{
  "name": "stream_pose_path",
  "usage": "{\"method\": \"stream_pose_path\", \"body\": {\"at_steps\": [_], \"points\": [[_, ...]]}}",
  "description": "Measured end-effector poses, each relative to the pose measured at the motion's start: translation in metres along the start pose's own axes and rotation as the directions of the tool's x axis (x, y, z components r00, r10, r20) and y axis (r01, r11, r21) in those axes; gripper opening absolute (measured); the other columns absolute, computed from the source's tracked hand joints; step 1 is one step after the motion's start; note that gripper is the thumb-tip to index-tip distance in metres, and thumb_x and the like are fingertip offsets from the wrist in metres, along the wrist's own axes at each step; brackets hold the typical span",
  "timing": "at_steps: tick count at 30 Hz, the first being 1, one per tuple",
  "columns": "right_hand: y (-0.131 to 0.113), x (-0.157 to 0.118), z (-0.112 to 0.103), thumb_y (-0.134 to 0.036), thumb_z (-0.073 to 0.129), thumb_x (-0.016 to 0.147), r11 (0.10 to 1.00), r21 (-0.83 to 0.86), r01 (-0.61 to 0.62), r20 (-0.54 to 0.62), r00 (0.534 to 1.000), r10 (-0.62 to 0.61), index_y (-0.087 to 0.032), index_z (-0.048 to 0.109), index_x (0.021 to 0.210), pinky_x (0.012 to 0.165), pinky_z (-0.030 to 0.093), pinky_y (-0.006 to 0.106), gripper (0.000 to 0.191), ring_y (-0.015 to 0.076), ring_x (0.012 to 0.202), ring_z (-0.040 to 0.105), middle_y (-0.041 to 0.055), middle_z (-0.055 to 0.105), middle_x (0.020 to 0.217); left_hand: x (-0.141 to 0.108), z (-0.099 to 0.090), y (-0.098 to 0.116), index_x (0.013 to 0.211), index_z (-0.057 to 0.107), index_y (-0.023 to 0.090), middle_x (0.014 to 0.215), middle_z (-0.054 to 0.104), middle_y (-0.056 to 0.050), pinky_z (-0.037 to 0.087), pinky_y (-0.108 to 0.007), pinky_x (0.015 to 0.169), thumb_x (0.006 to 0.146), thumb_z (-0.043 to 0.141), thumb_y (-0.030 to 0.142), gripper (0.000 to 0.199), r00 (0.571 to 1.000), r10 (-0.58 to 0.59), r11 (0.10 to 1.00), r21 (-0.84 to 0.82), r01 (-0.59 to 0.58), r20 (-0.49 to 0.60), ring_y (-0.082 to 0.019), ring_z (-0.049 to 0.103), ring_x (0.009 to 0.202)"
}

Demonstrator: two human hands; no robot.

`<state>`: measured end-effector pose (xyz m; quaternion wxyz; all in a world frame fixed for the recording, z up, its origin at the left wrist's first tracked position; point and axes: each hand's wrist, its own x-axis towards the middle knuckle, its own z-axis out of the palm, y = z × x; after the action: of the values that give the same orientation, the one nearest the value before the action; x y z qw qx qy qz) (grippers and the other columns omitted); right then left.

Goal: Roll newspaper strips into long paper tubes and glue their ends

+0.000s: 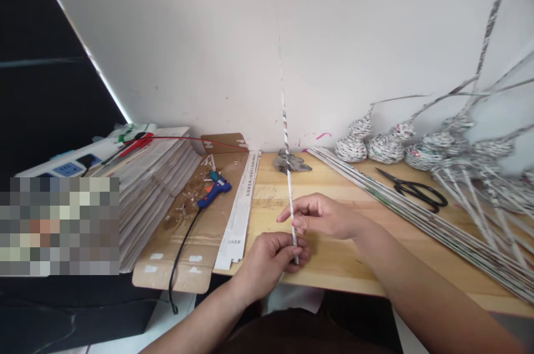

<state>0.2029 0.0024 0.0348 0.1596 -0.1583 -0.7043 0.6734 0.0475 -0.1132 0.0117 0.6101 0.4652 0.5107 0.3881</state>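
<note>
A long thin tube of rolled newspaper (286,134) stands nearly upright in front of me, leaning slightly left towards its top. Low down, my left hand (269,257) is closed around its bottom end, thumb and fingers pinching it. Just above, my right hand (325,216) grips the same tube between thumb and fingers. Both hands are over the front part of the wooden table (267,201). Behind the tube, against the wall, lies a crumpled grey rag (297,164).
Flat newspaper strips (237,215) lie left, beside cardboard (208,237) bearing a blue glue gun (214,190). Further left are a paper stack (167,176) and power strip (70,165). Rightward are rolled paper tubes (400,207), black scissors (417,190) and several woven paper gourds (386,149).
</note>
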Motion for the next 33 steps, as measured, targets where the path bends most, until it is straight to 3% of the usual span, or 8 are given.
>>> {"method": "stream_pose_path", "body": {"at_steps": [4, 10, 17, 24, 30, 33], "points": [[-0.001, -0.002, -0.002, -0.04, 0.06, 0.085, 0.998, -0.047, -0.034, 0.052, 0.998, 0.036, -0.016, 0.059, 0.121, 0.056, 0.044, 0.022, 0.043, 0.0113, 0.059, 0.057, 0.0012, 0.062, 0.067, 0.0, 0.002, 0.001, 0.097, 0.07, 0.015, 0.089, 0.071, -0.009, 0.052, -0.032, 0.076, 0.082, 0.06, 0.04, 0.031, 1.0, 0.021, 1.0, -0.009, -0.021, 0.002, -0.021, 0.065, 0.086], [0.0, 0.0, -0.003, -0.04, 0.064, 0.081, 0.982, -0.173, 0.08, -0.005, 0.997, -0.082, -0.013, 0.073, 0.095, 0.065, 0.045, 0.024, 0.032, 0.0135, 0.072, 0.058, 0.0065, 0.067, 0.083, 0.002, 0.003, -0.001, 0.094, 0.07, 0.013, 0.086, 0.07, -0.009, 0.051, -0.031, 0.075, 0.082, 0.061, 0.037, 0.028, 1.0, 0.001, 1.0, 0.009, -0.001, -0.012, -0.02, 0.064, 0.084], [0.008, 0.004, -0.001, -0.046, 0.074, 0.069, 0.989, -0.131, 0.064, -0.09, 0.993, -0.076, -0.013, 0.069, 0.073, 0.055, 0.039, 0.022, 0.034, 0.0101, 0.06, 0.051, 0.0005, 0.061, 0.066, 0.004, -0.002, -0.008, 0.097, 0.07, 0.016, 0.088, 0.07, -0.006, 0.051, -0.031, 0.078, 0.082, 0.061, 0.039, 0.029, 1.0, -0.021, 0.999, 0.042, 0.021, 0.005, -0.02, 0.063, 0.088], [0.004, 0.004, 0.002, -0.038, 0.083, 0.057, 0.998, -0.062, 0.029, -0.24, 0.97, -0.043, -0.013, 0.064, 0.068, 0.049, 0.03, 0.019, 0.033, 0.006, 0.053, 0.04, -0.0053, 0.052, 0.057, 0.003, -0.003, -0.008, 0.103, 0.07, 0.016, 0.094, 0.072, -0.008, 0.052, -0.035, 0.084, 0.079, 0.064, 0.043, 0.037, 0.996, -0.089, 0.995, 0.041, 0.089, -0.005, -0.024, 0.065, 0.094], [0.002, 0.004, 0.0, -0.039, 0.073, 0.072, 0.996, -0.011, 0.088, -0.085, 0.992, -0.089, -0.013, 0.068, 0.076, 0.061, 0.037, 0.021, 0.027, 0.0096, 0.068, 0.051, 0.0006, 0.063, 0.074, 0.005, -0.006, -0.011, 0.104, 0.07, 0.016, 0.095, 0.073, -0.009, 0.052, -0.035, 0.085, 0.078, 0.065, 0.043, 0.037, 0.995, -0.101, 0.995, 0.018, 0.1, 0.005, -0.024, 0.066, 0.097], [0.006, 0.004, 0.001, -0.036, 0.08, 0.064, 0.997, -0.005, 0.071, -0.183, 0.981, -0.071, -0.013, 0.067, 0.07, 0.056, 0.033, 0.021, 0.027, 0.0078, 0.06, 0.047, -0.0022, 0.06, 0.065, 0.006, -0.006, -0.012, 0.104, 0.07, 0.017, 0.096, 0.073, -0.008, 0.052, -0.035, 0.085, 0.078, 0.065, 0.043, 0.037, 0.994, -0.11, 0.994, 0.022, 0.11, 0.013, -0.025, 0.065, 0.098]]}}
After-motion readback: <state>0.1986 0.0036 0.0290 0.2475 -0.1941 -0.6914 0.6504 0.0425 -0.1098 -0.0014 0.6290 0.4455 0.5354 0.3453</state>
